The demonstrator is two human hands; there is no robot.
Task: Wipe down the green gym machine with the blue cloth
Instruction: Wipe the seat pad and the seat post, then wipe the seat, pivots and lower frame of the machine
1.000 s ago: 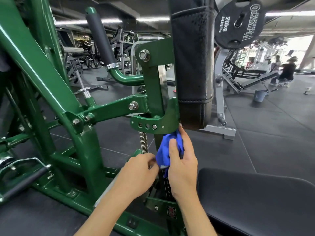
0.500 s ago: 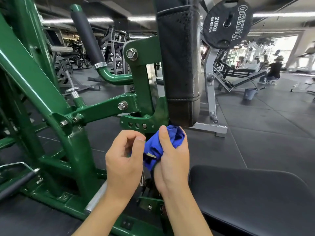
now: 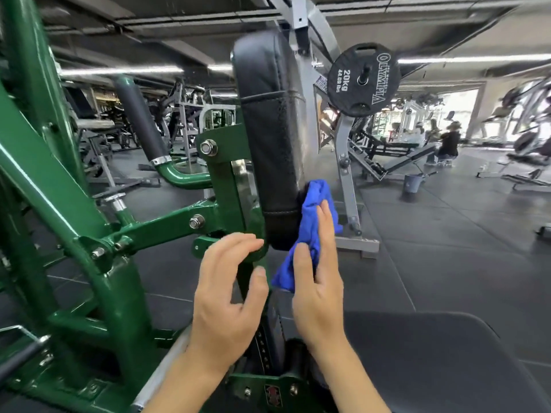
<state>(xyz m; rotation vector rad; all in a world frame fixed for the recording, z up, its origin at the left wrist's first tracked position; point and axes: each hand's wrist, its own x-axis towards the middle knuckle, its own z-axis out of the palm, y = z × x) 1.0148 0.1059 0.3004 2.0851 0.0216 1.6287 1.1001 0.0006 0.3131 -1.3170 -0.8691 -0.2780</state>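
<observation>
Blue cloth (image 3: 313, 231): bunched, pinched between the thumb and straight fingers of our right hand (image 3: 319, 296). Its upper end was pressed to the lower side edge of the black back pad (image 3: 268, 138); we judged it was held so to wipe that edge.

Left hand (image 3: 226, 296): loosely spread, holding nothing, fingertips at the green bracket under the pad. We could not tell whether they touched it; probably ready to steady.

Green gym machine (image 3: 98, 222): glossy painted tubing with bolted joints, filling left and centre.

Seat pad (image 3: 447, 353): black, lower right.

Room: gym hall with a dark rubber floor (image 3: 447, 248). Behind stood a 20kg weight plate (image 3: 362, 84) on a grey rack, with a bucket (image 3: 413, 183) beyond.
</observation>
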